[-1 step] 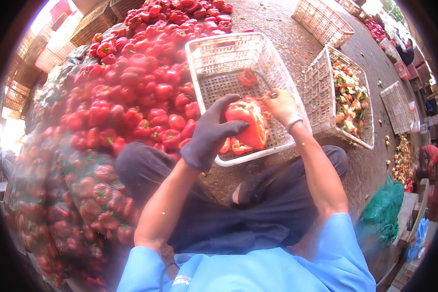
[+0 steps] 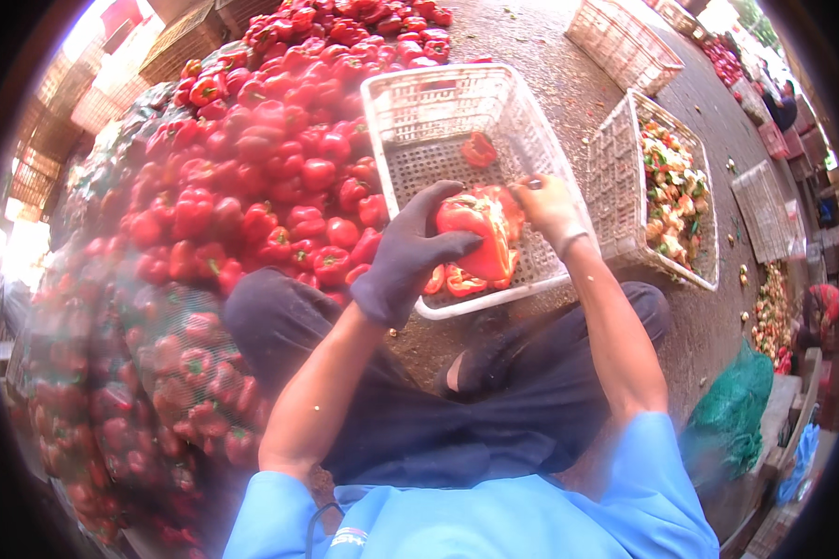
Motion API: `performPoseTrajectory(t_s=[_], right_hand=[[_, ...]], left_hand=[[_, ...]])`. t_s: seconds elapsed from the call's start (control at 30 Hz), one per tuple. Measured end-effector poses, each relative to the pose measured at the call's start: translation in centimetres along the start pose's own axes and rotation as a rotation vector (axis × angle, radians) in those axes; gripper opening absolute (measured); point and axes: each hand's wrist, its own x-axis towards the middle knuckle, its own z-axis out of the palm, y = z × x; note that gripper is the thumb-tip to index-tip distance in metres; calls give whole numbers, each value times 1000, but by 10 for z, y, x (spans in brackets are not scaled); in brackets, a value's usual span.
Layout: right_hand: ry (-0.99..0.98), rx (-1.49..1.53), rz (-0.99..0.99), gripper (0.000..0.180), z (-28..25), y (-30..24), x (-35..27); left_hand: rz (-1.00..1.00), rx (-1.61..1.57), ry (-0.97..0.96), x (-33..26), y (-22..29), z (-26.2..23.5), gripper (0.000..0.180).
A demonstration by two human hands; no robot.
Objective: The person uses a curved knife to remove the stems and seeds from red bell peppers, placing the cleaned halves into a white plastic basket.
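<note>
My left hand (image 2: pixel 418 240), in a dark glove, is closed around a cut red bell pepper (image 2: pixel 466 219), its thumb across the near side. The pepper is over the near part of a white plastic crate (image 2: pixel 438 313), its pale inside showing on the right. My bare right hand (image 2: pixel 548 210) is closed at the pepper's right side on a thin tool (image 2: pixel 534 184); only a small dark bit of it shows, the rest hidden. Beneath the pepper lie cut pepper pieces (image 2: pixel 461 279), and a single red piece (image 2: pixel 478 149) rests farther back in the crate.
A big heap of red bell peppers (image 2: pixel 289 177) spreads left of the crate, with filled mesh sacks (image 2: pixel 196 373) nearer me. On the right stands a crate (image 2: pixel 620 210) of pepper scraps (image 2: pixel 671 191). Another crate (image 2: pixel 620 42) is beyond it, and a green net sack (image 2: pixel 736 410) lies lower right.
My right hand has turned and moved slightly at the pepper's side. The tool's dark curved end, seen earlier above the pepper, is now out of sight. My left hand keeps its hold.
</note>
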Motion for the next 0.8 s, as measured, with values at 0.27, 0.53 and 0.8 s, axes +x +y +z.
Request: performPoseTrajectory(t_s=[0.27,0.53,0.8], right_hand=[[-450,478,-41,60,-11,-40,-50],[-566,605,93,46,6,-41,-50],[-591,538,103,39,16,-15,-41]], left_hand=[[195,567,80,10,-25,1,64],[225,729,47,1,-22,6,68],[133,844,34,6,-32,7,64]])
